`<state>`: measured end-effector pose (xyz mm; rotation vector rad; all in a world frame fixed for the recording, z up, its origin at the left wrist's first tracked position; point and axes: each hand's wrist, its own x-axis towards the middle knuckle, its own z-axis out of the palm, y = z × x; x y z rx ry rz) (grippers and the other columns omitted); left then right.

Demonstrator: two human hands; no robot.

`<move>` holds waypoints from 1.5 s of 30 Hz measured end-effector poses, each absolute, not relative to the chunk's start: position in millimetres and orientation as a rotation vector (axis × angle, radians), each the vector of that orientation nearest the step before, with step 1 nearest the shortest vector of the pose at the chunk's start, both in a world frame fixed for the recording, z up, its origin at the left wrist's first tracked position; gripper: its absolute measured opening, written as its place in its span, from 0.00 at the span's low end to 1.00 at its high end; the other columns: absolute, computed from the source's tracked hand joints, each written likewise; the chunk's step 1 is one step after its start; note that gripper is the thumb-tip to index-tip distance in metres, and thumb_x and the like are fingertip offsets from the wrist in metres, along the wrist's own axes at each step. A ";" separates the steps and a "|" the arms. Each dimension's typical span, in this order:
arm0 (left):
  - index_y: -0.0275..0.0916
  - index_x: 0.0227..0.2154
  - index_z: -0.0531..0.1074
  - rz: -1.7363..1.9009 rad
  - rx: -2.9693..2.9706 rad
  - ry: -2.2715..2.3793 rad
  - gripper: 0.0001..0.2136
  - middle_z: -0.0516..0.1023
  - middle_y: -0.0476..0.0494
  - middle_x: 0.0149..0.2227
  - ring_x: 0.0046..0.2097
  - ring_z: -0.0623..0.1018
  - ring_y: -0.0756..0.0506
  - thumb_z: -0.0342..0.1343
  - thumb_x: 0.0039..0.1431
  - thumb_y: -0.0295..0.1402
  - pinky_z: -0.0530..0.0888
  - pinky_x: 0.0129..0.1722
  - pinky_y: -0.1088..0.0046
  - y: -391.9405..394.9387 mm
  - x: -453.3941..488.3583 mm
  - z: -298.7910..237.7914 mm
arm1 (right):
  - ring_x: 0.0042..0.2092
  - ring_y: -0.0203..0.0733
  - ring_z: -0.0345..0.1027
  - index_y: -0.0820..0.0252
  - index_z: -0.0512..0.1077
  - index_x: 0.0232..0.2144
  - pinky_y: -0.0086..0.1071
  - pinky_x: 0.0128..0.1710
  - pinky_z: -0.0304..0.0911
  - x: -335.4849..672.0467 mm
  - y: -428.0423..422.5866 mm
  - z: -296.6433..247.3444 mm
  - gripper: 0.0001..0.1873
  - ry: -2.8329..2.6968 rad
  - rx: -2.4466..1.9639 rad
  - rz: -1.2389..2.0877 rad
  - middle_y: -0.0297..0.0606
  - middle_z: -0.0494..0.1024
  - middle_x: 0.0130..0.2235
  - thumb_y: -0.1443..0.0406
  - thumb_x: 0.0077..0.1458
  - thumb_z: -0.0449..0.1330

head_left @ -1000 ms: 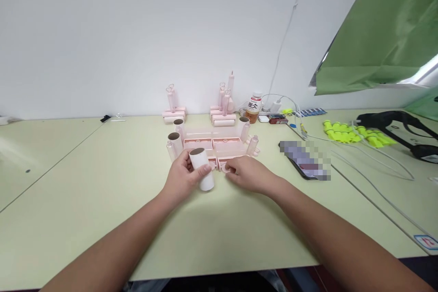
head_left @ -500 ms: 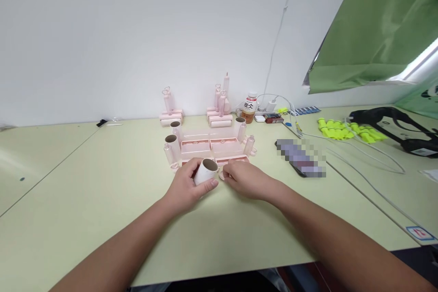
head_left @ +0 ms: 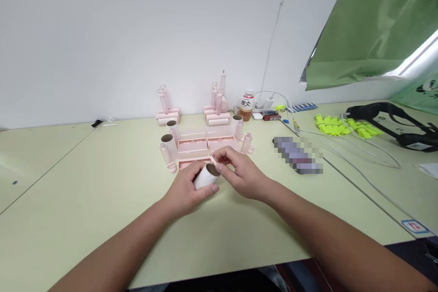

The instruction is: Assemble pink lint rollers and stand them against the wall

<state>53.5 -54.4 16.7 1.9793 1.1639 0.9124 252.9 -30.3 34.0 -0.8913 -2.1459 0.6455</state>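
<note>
My left hand (head_left: 186,187) is wrapped round a white paper roll (head_left: 206,176) with a brown cardboard core, its open end tilted toward my right hand. My right hand (head_left: 239,171) is closed in a pinch on a small pink plastic part (head_left: 214,160) right at the roll's open end. Just behind both hands lie several pink plastic cases (head_left: 192,145) in a cluster on the pale green table (head_left: 102,191), with more white rolls (head_left: 168,142) and clear tubes (head_left: 245,143) standing beside them.
Pink roller handles (head_left: 217,108) stand on stacked parts by the wall. A drink bottle (head_left: 245,105), chargers and white cables (head_left: 345,146) lie at the back right. A phone (head_left: 296,155), yellow-green items (head_left: 338,126) and a black device (head_left: 393,121) sit on the right.
The roll in my left hand has tipped from near upright to lying with its open end toward the right. My right hand lifted the pink part from the table up to the roll's end.
</note>
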 end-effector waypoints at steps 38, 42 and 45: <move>0.41 0.45 0.72 1.000 1.967 1.131 0.16 0.77 0.46 0.40 0.39 0.75 0.45 0.60 0.55 0.41 0.70 0.38 0.70 -54.0 53.6 12.7 | 0.49 0.43 0.73 0.58 0.71 0.36 0.37 0.48 0.66 241.5 -39.8 22.4 0.04 -1.944 -0.750 0.728 0.42 0.79 0.45 0.67 0.55 0.60; 0.41 0.45 0.72 1.009 1.967 1.123 0.15 0.78 0.46 0.41 0.40 0.75 0.44 0.60 0.55 0.40 0.70 0.39 0.70 -54.9 53.5 14.0 | 0.46 0.42 0.73 0.57 0.71 0.38 0.37 0.47 0.67 241.3 -38.6 20.6 0.07 -1.927 -0.754 0.784 0.41 0.78 0.45 0.67 0.56 0.60; 0.41 0.45 0.72 1.020 1.975 1.113 0.16 0.78 0.46 0.41 0.40 0.75 0.44 0.61 0.55 0.40 0.70 0.39 0.70 -54.3 53.2 14.3 | 0.44 0.42 0.73 0.57 0.72 0.40 0.37 0.46 0.67 241.9 -38.4 20.1 0.08 -1.934 -0.768 0.796 0.40 0.78 0.45 0.66 0.56 0.60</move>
